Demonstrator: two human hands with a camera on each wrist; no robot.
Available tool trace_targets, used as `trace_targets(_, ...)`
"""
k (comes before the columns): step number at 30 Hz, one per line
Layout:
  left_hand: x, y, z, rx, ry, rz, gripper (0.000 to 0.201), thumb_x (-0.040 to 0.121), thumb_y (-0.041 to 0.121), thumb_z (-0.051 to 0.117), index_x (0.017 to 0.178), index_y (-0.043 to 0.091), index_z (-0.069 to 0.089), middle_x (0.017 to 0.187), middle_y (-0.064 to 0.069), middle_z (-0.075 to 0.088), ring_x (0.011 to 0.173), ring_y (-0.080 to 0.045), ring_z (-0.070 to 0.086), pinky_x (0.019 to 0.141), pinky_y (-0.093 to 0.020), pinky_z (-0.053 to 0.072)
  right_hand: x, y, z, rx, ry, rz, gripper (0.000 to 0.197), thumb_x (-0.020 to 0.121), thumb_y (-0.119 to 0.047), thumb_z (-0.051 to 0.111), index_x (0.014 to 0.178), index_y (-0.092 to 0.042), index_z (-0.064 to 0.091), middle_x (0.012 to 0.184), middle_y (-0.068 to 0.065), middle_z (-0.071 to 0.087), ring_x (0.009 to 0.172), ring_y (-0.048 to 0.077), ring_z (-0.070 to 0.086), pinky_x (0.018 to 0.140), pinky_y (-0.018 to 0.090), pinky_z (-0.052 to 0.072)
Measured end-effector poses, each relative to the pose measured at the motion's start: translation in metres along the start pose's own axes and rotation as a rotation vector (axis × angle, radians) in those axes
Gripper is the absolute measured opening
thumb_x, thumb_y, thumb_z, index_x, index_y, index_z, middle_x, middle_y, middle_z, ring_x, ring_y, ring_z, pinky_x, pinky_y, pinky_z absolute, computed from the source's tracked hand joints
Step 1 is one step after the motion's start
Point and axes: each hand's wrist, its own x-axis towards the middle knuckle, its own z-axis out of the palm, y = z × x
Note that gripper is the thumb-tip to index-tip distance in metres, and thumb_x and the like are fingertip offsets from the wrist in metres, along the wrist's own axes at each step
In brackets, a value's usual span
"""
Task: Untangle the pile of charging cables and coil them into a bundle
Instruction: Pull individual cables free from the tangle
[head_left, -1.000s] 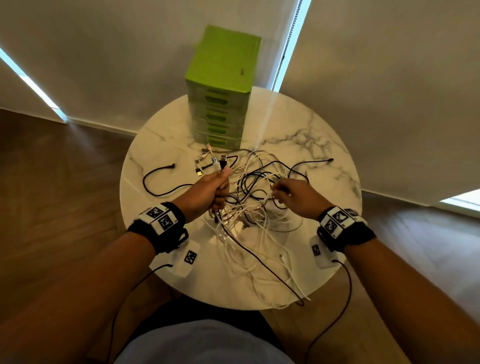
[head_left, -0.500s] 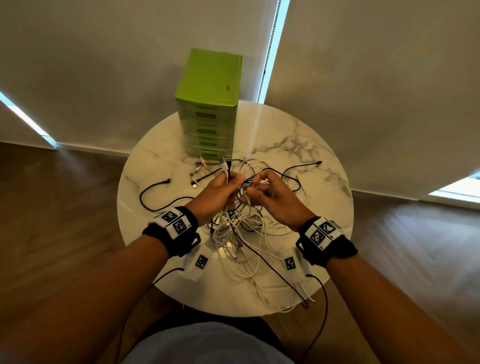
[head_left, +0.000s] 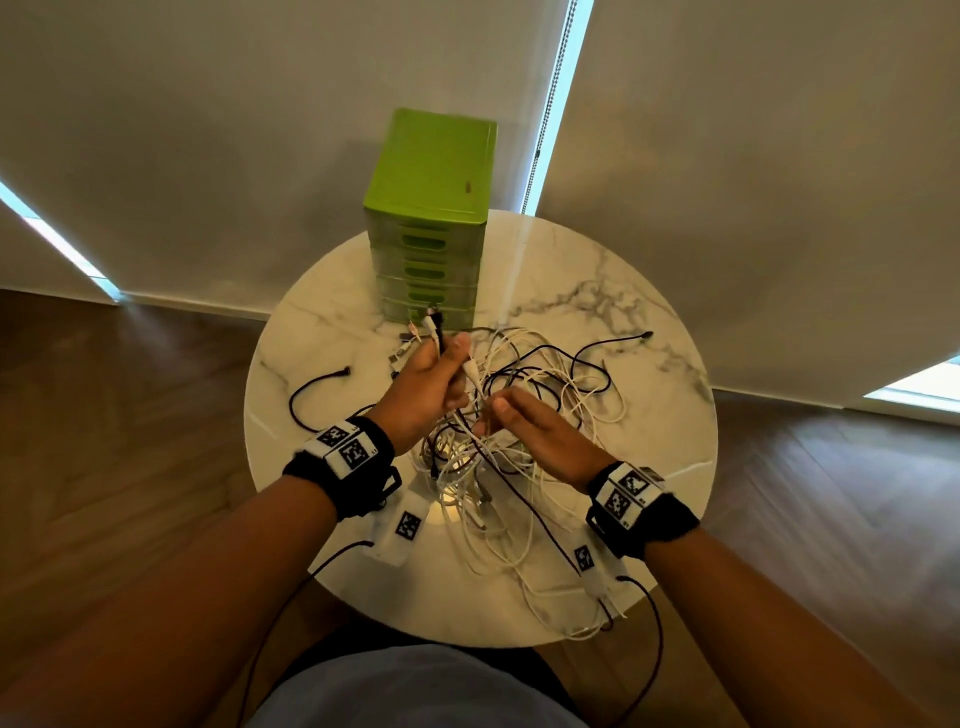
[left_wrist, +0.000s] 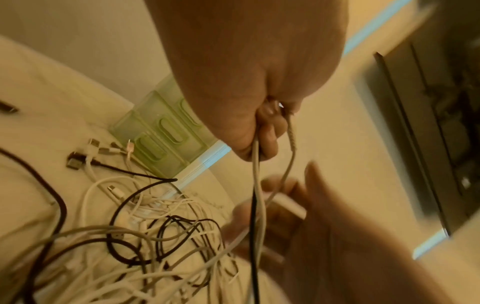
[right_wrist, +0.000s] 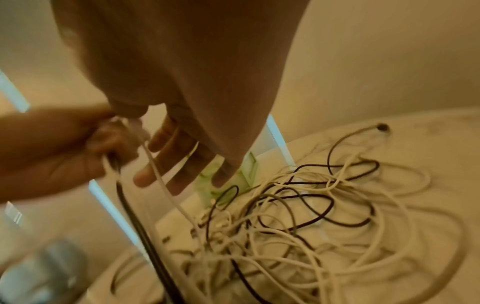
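A tangle of white and black charging cables (head_left: 561, 395) lies on the round marble table (head_left: 660, 483). My left hand (head_left: 452, 384) is raised over the pile and grips several cable ends (head_left: 435, 332), whose plugs stick up out of the fist. In the left wrist view a white and a black cable (left_wrist: 255, 174) hang from that fist (left_wrist: 262, 131). My right hand (head_left: 493, 415) is just beside them with straight, spread fingers (right_wrist: 176, 164) and holds nothing. One hanging white cable (right_wrist: 158, 174) crosses in front of those fingers.
A green drawer unit (head_left: 431, 197) stands at the back of the table, with loose plugs (left_wrist: 85, 152) lying at its foot. One black cable end (head_left: 347, 371) trails left of the pile and another (head_left: 647, 335) right. Some cables hang over the near edge (head_left: 587, 631).
My right hand has let go of its pinch beside the left hand, opened its fingers and drawn back a little toward me. The left hand keeps its grip on the cable ends.
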Motion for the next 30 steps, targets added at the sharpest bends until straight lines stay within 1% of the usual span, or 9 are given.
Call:
trace_targets(2, 0.005, 0.002, 0.0, -0.146, 0.041, -0.008, 0.026, 0.109, 0.028, 0.041, 0.084, 0.021, 0.041, 0.064, 0.004, 0.028, 0.049, -0.005, 0.025, 0.047, -0.02, 0.027, -0.001, 0.004, 0.003, -0.11, -0.002, -0.059, 0.027, 0.11, -0.024, 0.038, 0.106, -0.005, 0.056, 0.093, 0.011, 0.064, 0.09, 0.027, 0.061, 0.087, 0.04, 0.049)
trace_targets(6, 0.009, 0.002, 0.004, -0.298, 0.056, -0.082, 0.029, 0.103, 0.046, 0.043, 0.087, 0.021, 0.044, 0.062, 0.008, 0.032, 0.047, -0.005, 0.024, 0.05, -0.022, 0.026, 0.006, -0.005, 0.006, -0.094, 0.252, -0.107, 0.024, 0.109, -0.021, 0.039, 0.093, -0.007, 0.049, 0.075, -0.004, 0.052, 0.069, 0.01, 0.05, 0.069, 0.023, 0.045)
trace_targets(9, 0.01, 0.004, 0.007, -0.313, 0.03, -0.101, 0.04, 0.089, 0.059, 0.049, 0.092, 0.019, 0.047, 0.063, 0.007, 0.031, 0.046, -0.006, 0.023, 0.05, -0.023, 0.025, 0.014, -0.013, 0.002, -0.082, 0.368, -0.13, 0.021, 0.109, -0.031, 0.039, 0.095, -0.019, 0.049, 0.073, -0.004, 0.057, 0.071, 0.023, 0.061, 0.071, 0.043, 0.054)
trace_targets(12, 0.003, 0.004, 0.012, -0.169, 0.001, -0.056, 0.029, 0.097, 0.05, 0.05, 0.095, 0.022, 0.043, 0.07, 0.007, 0.03, 0.055, -0.007, 0.025, 0.054, -0.023, 0.026, 0.018, -0.025, -0.005, -0.144, 0.39, -0.168, 0.023, 0.108, -0.033, 0.038, 0.098, -0.015, 0.048, 0.074, 0.01, 0.057, 0.068, 0.028, 0.061, 0.069, 0.051, 0.052)
trace_targets(17, 0.002, 0.001, 0.019, -0.068, -0.001, -0.021, 0.02, 0.104, 0.042, 0.051, 0.098, 0.025, 0.042, 0.072, 0.008, 0.033, 0.058, -0.008, 0.029, 0.059, -0.028, 0.025, 0.019, -0.029, 0.002, -0.265, 0.347, -0.177, 0.019, 0.108, -0.032, 0.04, 0.095, -0.02, 0.048, 0.069, -0.001, 0.051, 0.059, 0.014, 0.05, 0.057, 0.035, 0.043)
trace_targets(21, -0.003, 0.002, 0.021, 0.039, 0.002, -0.019, 0.017, 0.106, 0.042, 0.045, 0.101, 0.026, 0.048, 0.075, 0.01, 0.051, 0.061, -0.002, 0.053, 0.06, -0.023, 0.045, 0.018, -0.03, 0.014, -0.234, 0.303, -0.16, 0.017, 0.108, -0.025, 0.042, 0.095, -0.018, 0.05, 0.067, -0.014, 0.056, 0.059, 0.002, 0.052, 0.058, 0.014, 0.037)
trace_targets(25, -0.002, 0.0, 0.014, -0.014, 0.074, 0.022, 0.036, 0.107, 0.047, 0.033, 0.089, 0.02, 0.049, 0.069, 0.009, 0.049, 0.061, -0.006, 0.048, 0.063, -0.024, 0.045, 0.017, -0.031, 0.014, -0.262, 0.14, -0.102, 0.027, 0.109, -0.031, 0.039, 0.086, -0.031, 0.053, 0.069, -0.032, 0.061, 0.062, -0.002, 0.055, 0.063, 0.016, 0.04)
trace_targets(28, 0.003, 0.007, 0.001, -0.111, 0.15, 0.066, 0.041, 0.106, 0.051, 0.032, 0.085, 0.023, 0.053, 0.071, 0.003, 0.046, 0.063, -0.01, 0.04, 0.064, -0.028, 0.035, 0.013, -0.01, 0.007, -0.363, -0.016, 0.015, 0.048, 0.106, -0.054, 0.033, 0.076, -0.024, 0.056, 0.067, -0.015, 0.06, 0.061, 0.003, 0.052, 0.069, 0.027, 0.042)
trace_targets(30, 0.007, 0.018, -0.011, -0.2, 0.176, 0.101, 0.039, 0.107, 0.049, 0.033, 0.086, 0.023, 0.052, 0.074, 0.003, 0.054, 0.068, -0.013, 0.049, 0.069, -0.035, 0.042, 0.007, 0.012, 0.0, -0.424, -0.078, 0.075, 0.054, 0.104, -0.058, 0.032, 0.077, -0.02, 0.059, 0.069, -0.005, 0.059, 0.063, 0.007, 0.053, 0.072, 0.03, 0.044)
